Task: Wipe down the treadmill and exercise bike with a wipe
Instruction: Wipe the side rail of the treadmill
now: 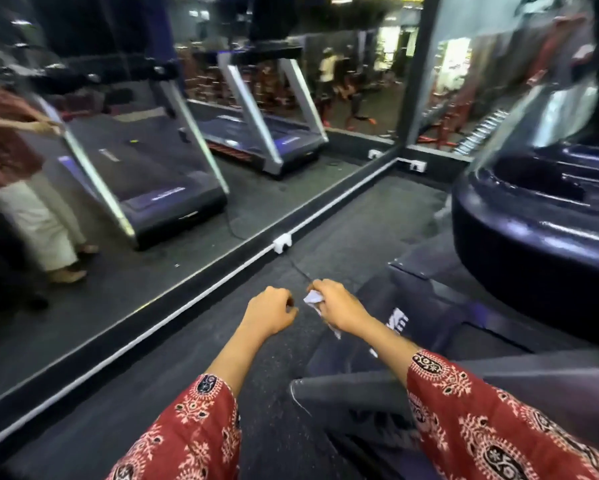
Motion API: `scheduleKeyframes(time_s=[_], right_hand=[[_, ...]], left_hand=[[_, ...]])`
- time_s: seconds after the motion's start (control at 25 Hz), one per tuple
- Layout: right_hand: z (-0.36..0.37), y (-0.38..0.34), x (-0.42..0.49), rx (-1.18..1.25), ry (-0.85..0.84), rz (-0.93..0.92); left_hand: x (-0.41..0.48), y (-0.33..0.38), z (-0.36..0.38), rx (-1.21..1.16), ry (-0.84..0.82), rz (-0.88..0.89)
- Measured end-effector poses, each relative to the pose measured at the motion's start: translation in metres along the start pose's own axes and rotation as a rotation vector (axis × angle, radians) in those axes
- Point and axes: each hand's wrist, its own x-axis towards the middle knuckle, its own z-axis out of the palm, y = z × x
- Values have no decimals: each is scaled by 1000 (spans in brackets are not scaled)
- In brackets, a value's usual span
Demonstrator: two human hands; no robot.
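Observation:
My right hand [339, 308] grips a small crumpled white wipe [312, 299], part of which hangs below the hand. My left hand [268, 311] hovers just left of it with its fingers curled and holds nothing. Both hands are held out over the dark floor, next to the front of a treadmill. The treadmill's dark console [540, 216] bulges in at the right, and its motor cover [429, 306] and deck lie below my right arm. No exercise bike is in view.
A mirror wall [152, 150] runs along the left and reflects treadmills and a person in a red top. A white cable duct with a socket box [282, 243] follows its base. Dark rubber floor [173, 393] lies between mirror and treadmill.

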Motion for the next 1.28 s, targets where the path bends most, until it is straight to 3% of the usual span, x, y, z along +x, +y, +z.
scheduleKeyframes(time_s=[0.24,0.52,0.68,0.84,0.96,1.04,1.12,1.28], right_hand=[[-25,27,-30,5,289,449],[-29,2,-87,-29,611,742],[-49,-37,-103,-112,982,610],[-102,-80,-107,-442,1389,358],[-149,-94,-110,-750,1565,271],[-171,-86,-115,-928,1613,334],[-176,-69,-120,-915,1551,433],[-147,-62,-114,-739,1217,461]], left_hand=[[83,51,-7,74,-105,509],[75,102,-21,-62,-144,941],[69,119,-51,-236,-41,1099],[64,143,-94,-513,208,1275],[55,164,-108,-723,433,1331],[52,176,-107,-747,461,1341],[53,182,-100,-740,413,1347],[59,187,-91,-803,407,1368]])
